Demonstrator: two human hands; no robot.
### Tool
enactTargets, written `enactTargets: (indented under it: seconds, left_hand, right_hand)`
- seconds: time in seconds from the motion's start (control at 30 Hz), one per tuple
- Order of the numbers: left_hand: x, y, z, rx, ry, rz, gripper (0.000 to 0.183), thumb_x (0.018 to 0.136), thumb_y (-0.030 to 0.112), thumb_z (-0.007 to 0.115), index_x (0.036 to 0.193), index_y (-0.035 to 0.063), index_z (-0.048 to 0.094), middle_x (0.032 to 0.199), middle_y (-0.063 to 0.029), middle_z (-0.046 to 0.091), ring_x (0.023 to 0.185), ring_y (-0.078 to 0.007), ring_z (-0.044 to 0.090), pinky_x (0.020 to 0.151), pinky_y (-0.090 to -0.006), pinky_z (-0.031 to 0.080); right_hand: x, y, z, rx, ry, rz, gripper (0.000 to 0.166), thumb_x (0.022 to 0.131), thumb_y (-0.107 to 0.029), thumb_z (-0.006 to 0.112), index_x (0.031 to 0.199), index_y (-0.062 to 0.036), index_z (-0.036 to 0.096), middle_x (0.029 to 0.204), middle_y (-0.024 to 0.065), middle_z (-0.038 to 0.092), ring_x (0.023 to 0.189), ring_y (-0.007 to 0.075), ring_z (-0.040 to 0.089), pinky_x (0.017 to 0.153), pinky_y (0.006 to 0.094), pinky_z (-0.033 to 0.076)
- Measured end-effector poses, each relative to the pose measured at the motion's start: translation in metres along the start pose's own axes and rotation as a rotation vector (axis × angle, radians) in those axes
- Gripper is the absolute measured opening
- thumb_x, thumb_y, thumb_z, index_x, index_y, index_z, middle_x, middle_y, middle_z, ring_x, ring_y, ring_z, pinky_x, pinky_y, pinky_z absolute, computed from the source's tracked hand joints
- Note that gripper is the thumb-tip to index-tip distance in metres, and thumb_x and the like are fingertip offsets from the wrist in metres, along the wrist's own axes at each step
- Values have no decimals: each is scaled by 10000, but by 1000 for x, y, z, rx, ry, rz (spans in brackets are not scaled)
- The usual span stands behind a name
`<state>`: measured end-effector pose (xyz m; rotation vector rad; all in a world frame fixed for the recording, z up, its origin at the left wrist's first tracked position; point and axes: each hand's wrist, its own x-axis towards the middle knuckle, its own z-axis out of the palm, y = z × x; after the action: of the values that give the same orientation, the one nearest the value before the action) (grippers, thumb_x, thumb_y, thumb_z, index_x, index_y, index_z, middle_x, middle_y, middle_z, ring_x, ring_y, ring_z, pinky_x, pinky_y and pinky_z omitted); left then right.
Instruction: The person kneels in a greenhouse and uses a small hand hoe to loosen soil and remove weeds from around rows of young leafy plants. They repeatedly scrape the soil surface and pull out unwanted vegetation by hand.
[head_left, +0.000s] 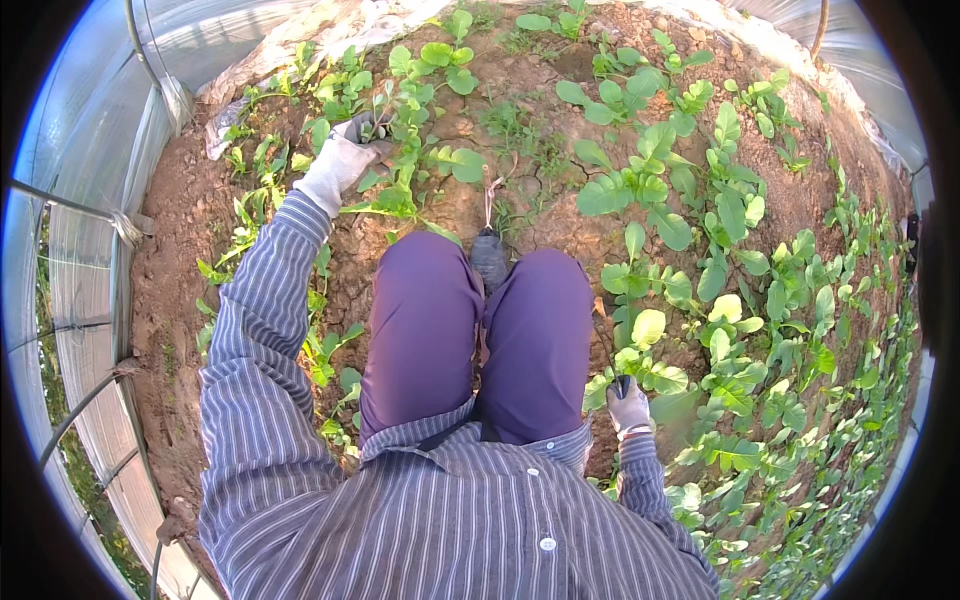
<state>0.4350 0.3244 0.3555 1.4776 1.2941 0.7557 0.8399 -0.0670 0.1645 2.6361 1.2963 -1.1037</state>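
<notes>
My left hand (341, 161), in a white work glove with dark fingers, is closed around a small sprig of weeds (379, 112) over a row of leafy seedlings (405, 157). The sprig's grey-green leaves stick out above the fingers. Beside my right knee, my right hand (630, 409), gloved too, grips a thin dark-shafted hand tool (604, 346). Its shaft points away from me among the leaves, and its far end is partly hidden. Broad-leaved green plants (649, 176) grow ahead and to the right.
My bent knees (427, 322) are over cracked brown soil (457, 202). Between them lies a dark grey object (489, 259) with a pink string (490, 199); what it is stays unclear. Plastic sheeting (82, 277) on curved poles (75, 424) walls the left side. Dense seedlings (787, 457) fill the right.
</notes>
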Motion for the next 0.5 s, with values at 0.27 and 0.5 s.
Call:
enactTargets:
  seconds: [0.27,0.5]
  left_hand:
    - [38,-80,50,-71,-75,-139,314,799,21,618,1109,42,577,931,-43,616,740,-142,601,594,-287,542]
    - [81,-138,104,408,-139,-32,338,755,52,668,1081,51,579,915,-86,642,745,-181,610,656,-308,508]
  right_hand:
    - [98,-63,29,668,1,-211,294,819,-226,564,1087,-105,554,927,148,631,861,336,602,778,388,490]
    - [243,-90,69,-12,148,-753,251,798,-129,556,1046,-131,594,891,101,617,813,276,603,732,371,499]
